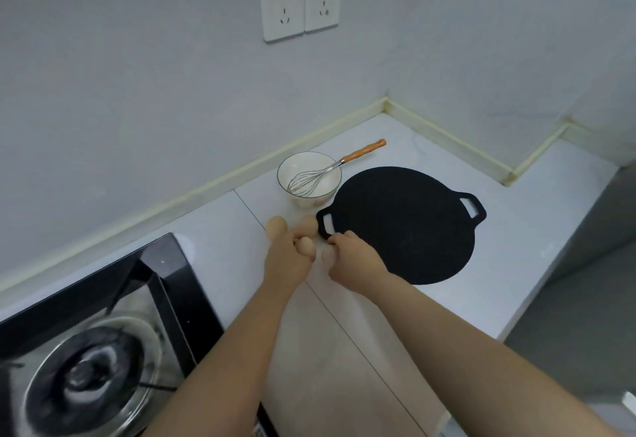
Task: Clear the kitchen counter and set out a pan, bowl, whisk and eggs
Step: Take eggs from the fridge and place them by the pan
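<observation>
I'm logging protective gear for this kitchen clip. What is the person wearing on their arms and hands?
Nothing visible. Both forearms are bare, with no sleeve in view. The left hand and right hand are ungloved, and neither wrist shows a watch or bracelet. Rings: too blurred to tell.

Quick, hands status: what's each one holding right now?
Left hand: curled round a brown egg.
Right hand: fingers curled at the pan handle; what it holds cannot be told.

Pan (pixel 402 226) on counter (pixel 516 264), whisk (pixel 309 180) in bowl (pixel 288 165), left hand (pixel 285 264) and right hand (pixel 358 261) holding eggs (pixel 306 247) beside pan
</observation>
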Demonstrator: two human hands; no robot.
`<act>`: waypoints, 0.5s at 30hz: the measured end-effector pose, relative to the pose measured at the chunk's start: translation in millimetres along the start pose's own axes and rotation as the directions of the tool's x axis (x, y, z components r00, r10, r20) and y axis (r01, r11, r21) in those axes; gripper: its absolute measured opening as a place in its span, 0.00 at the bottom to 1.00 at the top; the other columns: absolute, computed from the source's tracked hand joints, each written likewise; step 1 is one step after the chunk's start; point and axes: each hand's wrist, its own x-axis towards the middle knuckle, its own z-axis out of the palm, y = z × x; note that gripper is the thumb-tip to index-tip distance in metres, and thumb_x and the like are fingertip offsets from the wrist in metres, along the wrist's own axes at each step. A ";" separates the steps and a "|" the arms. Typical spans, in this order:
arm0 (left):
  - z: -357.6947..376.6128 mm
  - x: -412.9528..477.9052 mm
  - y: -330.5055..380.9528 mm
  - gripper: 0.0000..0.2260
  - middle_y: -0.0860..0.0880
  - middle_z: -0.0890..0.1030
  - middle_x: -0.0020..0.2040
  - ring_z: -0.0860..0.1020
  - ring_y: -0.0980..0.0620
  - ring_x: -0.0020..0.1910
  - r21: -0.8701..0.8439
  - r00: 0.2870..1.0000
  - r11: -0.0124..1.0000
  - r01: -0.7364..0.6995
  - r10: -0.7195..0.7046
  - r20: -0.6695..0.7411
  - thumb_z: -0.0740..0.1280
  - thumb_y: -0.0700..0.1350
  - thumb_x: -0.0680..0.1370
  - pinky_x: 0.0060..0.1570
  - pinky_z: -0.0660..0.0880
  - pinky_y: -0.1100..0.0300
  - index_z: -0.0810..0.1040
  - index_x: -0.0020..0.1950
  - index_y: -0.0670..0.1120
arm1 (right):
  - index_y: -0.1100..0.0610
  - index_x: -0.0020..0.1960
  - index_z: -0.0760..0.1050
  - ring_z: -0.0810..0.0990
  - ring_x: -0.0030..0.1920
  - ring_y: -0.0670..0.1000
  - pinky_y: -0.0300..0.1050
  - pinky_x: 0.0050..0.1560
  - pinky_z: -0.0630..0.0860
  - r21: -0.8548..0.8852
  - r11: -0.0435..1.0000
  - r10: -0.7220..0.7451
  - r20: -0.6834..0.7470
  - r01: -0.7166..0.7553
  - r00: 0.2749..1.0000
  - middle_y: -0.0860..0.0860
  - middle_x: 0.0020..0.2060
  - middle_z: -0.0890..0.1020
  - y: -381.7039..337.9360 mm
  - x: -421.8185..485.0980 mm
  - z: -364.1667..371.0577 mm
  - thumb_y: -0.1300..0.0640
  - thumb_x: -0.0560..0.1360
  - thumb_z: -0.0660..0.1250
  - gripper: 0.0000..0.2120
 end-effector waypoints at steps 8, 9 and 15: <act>-1.5 17.3 -21.5 0.10 0.49 0.79 0.50 0.76 0.48 0.50 0.053 0.998 0.997 0.059 -0.060 0.003 0.64 0.45 0.75 0.51 0.71 0.57 0.69 0.53 0.45 | 0.55 0.60 0.72 0.74 0.52 0.52 0.44 0.47 0.72 -0.086 0.996 -0.036 -0.020 0.034 0.999 0.52 0.52 0.73 -5.4 19.3 11.9 0.56 0.74 0.63 0.15; -1.1 18.1 -22.3 0.11 0.50 0.79 0.51 0.76 0.48 0.51 0.055 0.998 0.996 0.069 -0.070 0.008 0.64 0.45 0.75 0.51 0.71 0.57 0.70 0.55 0.45 | 0.56 0.59 0.72 0.74 0.52 0.53 0.45 0.48 0.73 -0.091 0.995 -0.034 -0.029 0.031 0.999 0.52 0.52 0.74 -6.1 20.6 12.9 0.56 0.74 0.63 0.14; 0.9 15.8 -23.4 0.11 0.52 0.80 0.51 0.77 0.48 0.51 0.059 0.995 0.994 0.097 -0.097 -0.007 0.65 0.48 0.73 0.54 0.73 0.53 0.70 0.54 0.47 | 0.56 0.60 0.71 0.73 0.53 0.53 0.48 0.51 0.74 -0.114 0.993 -0.032 -0.080 0.022 0.996 0.51 0.53 0.76 -2.7 19.7 17.1 0.54 0.74 0.64 0.16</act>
